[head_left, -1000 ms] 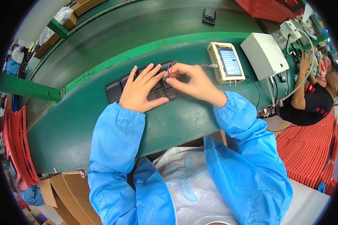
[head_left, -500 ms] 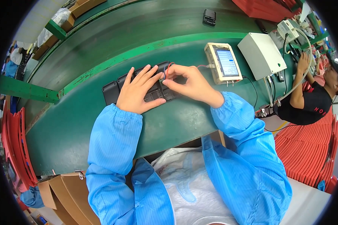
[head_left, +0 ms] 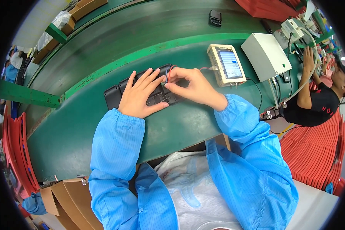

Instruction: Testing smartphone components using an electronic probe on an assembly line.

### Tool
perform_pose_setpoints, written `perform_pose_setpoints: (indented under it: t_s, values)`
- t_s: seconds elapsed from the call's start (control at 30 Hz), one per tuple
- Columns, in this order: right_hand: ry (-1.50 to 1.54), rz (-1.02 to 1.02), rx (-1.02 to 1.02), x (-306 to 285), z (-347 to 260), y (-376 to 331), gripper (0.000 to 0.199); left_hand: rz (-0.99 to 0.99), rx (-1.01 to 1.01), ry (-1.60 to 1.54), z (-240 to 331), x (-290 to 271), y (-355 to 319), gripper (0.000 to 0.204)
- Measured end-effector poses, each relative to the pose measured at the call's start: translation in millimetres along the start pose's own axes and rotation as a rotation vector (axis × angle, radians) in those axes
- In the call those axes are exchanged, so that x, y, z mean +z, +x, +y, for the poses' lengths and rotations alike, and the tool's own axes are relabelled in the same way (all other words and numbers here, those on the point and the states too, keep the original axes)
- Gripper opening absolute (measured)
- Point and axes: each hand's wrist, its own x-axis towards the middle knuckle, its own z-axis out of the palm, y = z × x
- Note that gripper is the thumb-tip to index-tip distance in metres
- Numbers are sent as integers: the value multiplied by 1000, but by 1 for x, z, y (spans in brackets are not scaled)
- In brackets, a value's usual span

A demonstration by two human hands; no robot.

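Several black plastic devices lie side by side on the green bench; the leftmost black device (head_left: 112, 97) shows its plain end. My left hand (head_left: 138, 96) rests flat over them with its fingers spread, steadying the one with an open battery compartment (head_left: 156, 99). Pinched between thumb and fingers of my right hand (head_left: 193, 85) are thin red and blue test leads (head_left: 171, 68), their ends held at that device. The exact contact is hidden by my fingertips. A red lead runs on toward a cream handheld tester (head_left: 220, 70) with a lit screen, right of my hand.
Right of the tester stands a pale grey box (head_left: 262, 55) with cables. Beyond a green rail, a black case (head_left: 215, 18) lies on the far green surface. A co-worker (head_left: 312, 99) sits at the right by stacked red trays (head_left: 314, 149). A cardboard box (head_left: 74, 201) stands lower left.
My hands keep nearly the same pose on the devices. The black case beyond the rail has shifted slightly right, and the co-worker's hand has moved a little upward.
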Motion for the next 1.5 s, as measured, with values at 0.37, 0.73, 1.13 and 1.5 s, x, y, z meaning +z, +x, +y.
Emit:
perform_pose_setpoints:
  t_s: [0.37, 0.73, 1.13, 1.5]
  values:
    - [-12, 6, -2, 0, -1, 0, 15, 3, 1, 1, 1, -1, 0, 77]
    - [-34, -15, -31, 0, 3, 0, 13, 0, -9, -14, 1, -1, 0, 76]
    - [-56, -17, -23, 0, 5, -1, 12, 1, 0, -5, 1, -1, 0, 76]
    - [-47, -19, -31, 0, 6, -1, 12, -6, -8, 5, 1, -1, 1, 77]
